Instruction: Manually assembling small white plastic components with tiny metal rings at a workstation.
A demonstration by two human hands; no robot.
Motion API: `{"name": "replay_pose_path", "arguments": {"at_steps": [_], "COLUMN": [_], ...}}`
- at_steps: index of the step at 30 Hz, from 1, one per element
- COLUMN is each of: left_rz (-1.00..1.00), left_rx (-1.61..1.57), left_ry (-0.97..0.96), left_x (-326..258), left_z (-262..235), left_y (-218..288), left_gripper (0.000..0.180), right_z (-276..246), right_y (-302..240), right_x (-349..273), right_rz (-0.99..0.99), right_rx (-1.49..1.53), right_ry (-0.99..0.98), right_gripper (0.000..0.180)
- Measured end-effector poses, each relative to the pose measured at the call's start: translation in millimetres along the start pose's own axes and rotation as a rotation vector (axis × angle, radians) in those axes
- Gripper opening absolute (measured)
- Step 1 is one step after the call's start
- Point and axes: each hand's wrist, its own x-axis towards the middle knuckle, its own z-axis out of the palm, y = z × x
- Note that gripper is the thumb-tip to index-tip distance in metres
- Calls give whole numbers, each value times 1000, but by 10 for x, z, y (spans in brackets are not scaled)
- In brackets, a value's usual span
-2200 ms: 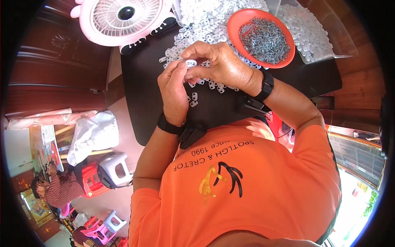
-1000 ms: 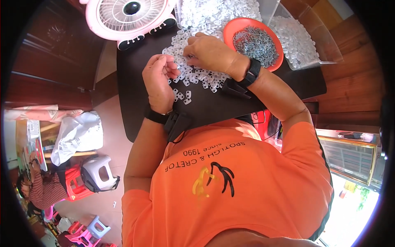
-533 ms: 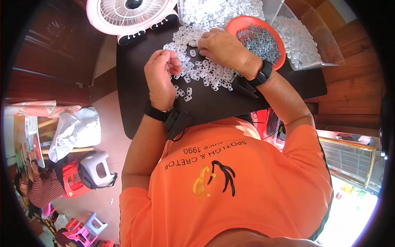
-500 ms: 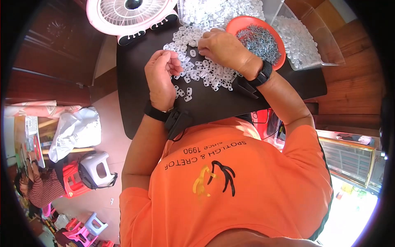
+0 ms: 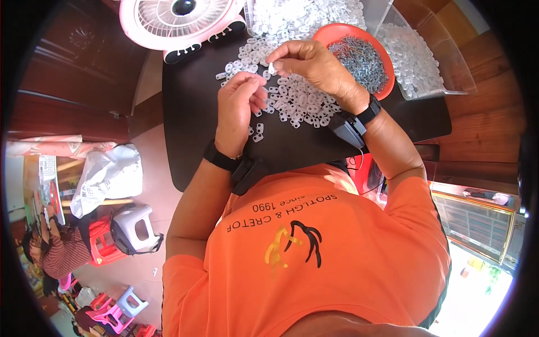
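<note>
Piece of white plastic (image 5: 272, 68), pinched in right hand (image 5: 319, 67), sat just beyond half-curled left hand (image 5: 237, 106), toward far edge of bench (image 5: 196, 129); long axis unclear, left grasp undetermined.

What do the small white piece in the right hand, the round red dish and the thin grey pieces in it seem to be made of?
White piece: probably plastic; uniformly white, finish too small to judge. Dish: likely smooth plastic, judging by even colour and soft shine. Grey pieces: apparently shiny metal, given bright glints.
</note>
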Motion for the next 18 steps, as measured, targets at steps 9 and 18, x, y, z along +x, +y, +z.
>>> {"name": "replay_pose_path", "arguments": {"at_steps": [9,18], "left_rz": [-84,-71], "left_rx": [-96,-230], "left_ry": [-142,-150], "left_x": [27,-2], "left_z": [-14,-53], "left_y": [-3,24], "left_gripper": [28,17], "right_z": [213,271], "right_y": [-21,-157], "right_x": [-68,-140], "right_rz": [-236,-534], "right_rx": [-144,-461], "right_ry": [27,53], "right_gripper": [11,18]}}
